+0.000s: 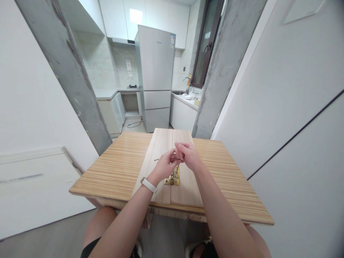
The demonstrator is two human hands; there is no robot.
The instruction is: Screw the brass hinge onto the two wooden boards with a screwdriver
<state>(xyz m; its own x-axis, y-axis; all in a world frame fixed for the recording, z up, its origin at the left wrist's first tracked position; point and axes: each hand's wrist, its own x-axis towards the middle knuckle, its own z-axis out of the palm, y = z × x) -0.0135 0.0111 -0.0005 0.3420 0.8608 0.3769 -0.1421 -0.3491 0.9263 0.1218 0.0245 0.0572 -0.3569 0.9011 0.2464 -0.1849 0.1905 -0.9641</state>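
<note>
Two pale wooden boards (185,193) lie side by side, with a seam between them. A brass-coloured hinge (176,181) lies across the seam, partly covered by my left hand (166,164). My left hand's fingers are pinched together above the hinge, touching my right hand. Curled into a loose fist, my right hand (188,154) meets them over the boards. Whatever the fingers hold is hidden or too small to name; a thin dark piece shows just below them. Left of my left hand, a small screw (156,159) lies on the left board.
The boards rest on a wood-grain table (118,161) with a drawer handle (195,217) at its front edge. Beyond it stand a grey fridge (157,61) and a sink counter (185,107). Grey pillars (228,53) and white panels flank the table.
</note>
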